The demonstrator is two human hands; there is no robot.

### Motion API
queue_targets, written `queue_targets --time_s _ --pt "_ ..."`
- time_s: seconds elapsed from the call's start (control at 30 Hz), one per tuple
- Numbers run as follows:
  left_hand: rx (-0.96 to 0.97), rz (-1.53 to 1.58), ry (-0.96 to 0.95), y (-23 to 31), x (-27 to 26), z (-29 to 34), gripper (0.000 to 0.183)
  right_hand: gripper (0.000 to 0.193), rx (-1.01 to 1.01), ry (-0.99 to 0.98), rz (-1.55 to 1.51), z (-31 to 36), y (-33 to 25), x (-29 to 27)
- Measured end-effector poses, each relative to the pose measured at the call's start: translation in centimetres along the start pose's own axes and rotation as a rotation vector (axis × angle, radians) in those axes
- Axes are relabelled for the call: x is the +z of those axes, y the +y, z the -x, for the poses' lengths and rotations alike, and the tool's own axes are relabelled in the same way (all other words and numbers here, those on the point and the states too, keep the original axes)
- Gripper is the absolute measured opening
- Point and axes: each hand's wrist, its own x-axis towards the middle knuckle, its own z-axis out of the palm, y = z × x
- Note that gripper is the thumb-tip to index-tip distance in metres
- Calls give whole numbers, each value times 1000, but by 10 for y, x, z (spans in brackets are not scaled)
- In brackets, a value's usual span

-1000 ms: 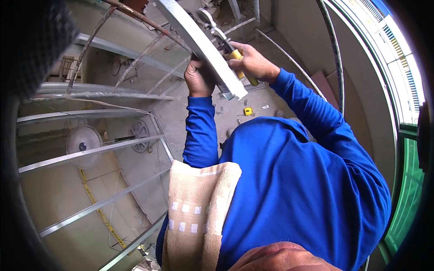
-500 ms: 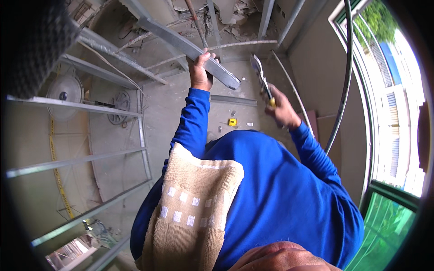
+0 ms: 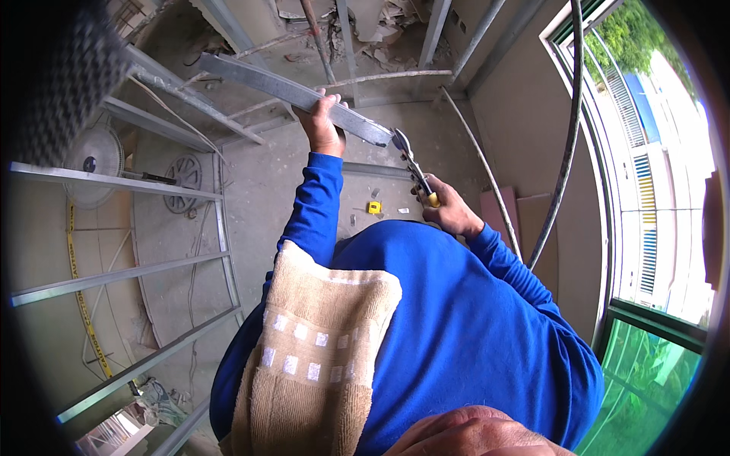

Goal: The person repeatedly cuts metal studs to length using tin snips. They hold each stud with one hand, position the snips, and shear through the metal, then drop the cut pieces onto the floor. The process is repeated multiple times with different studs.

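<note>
My left hand (image 3: 322,128) is closed around a grey metal channel (image 3: 255,80), which slants from the upper left down to the right in front of me. In my right hand (image 3: 455,211) is a pair of tin snips (image 3: 408,154) with yellow on the handles, its jaws pointing up and left. Those jaws are at the channel's near right end; whether they touch the metal I cannot tell. Below the channel, a yellow tape measure (image 3: 374,207) lies on the floor among small scraps, and another metal channel (image 3: 376,171) rests behind it.
Metal wall framing (image 3: 122,275) runs along the left, with a fan (image 3: 93,163) beyond it. A dark cable (image 3: 572,152) hangs at the right before the window (image 3: 608,190). Broken rubble (image 3: 384,61) lies at the far side. A beige towel (image 3: 319,304) hangs over my chest.
The channel has tilted flatter and shifted left with my left hand. My right hand has moved down and left, bringing the snips to the channel's end.
</note>
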Motion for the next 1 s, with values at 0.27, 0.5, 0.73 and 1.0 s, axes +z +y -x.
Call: queue_targets --time_s 0.27,0.5,0.73,1.0 --pt "36 -5 -5 -6 -3 2 74 45 -1 -3 -18 -8 -8 1" --pt "16 11 -7 -6 -1 3 75 41 3 -7 -48 -9 -5 3" --pt "-43 61 39 0 5 2 62 49 154 96 18 -20 27 3" --pt "-101 112 100 3 -1 -3 56 40 71 76 9 -22 38 7"
